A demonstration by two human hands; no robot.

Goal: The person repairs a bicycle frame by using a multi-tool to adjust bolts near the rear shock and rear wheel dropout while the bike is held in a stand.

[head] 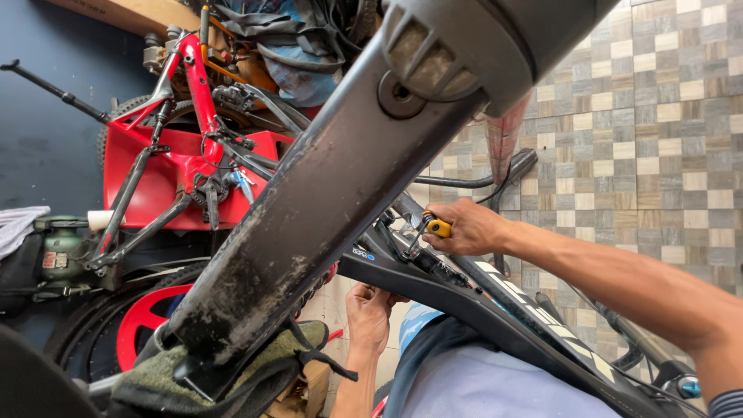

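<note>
1. The black bicycle frame (pixel 495 317) is matte and dusty, with pale lettering along one tube; it runs from the middle of the scene down to the near right, under a thick grimy black tube (pixel 309 209) that crosses in front of me.
2. My right hand (pixel 468 228) is closed around a small yellow-handled tool (pixel 433 227), whose dark metal tip points left into the frame's joint.
3. My left hand (pixel 370 310) reaches up from below – fingers curled against the frame's underside, just beneath the right hand; what it grips, I cannot tell.
4. Far left, a red bicycle frame (pixel 193 85) leans before a dark blue wall (pixel 46 147) – well apart from both hands.
</note>
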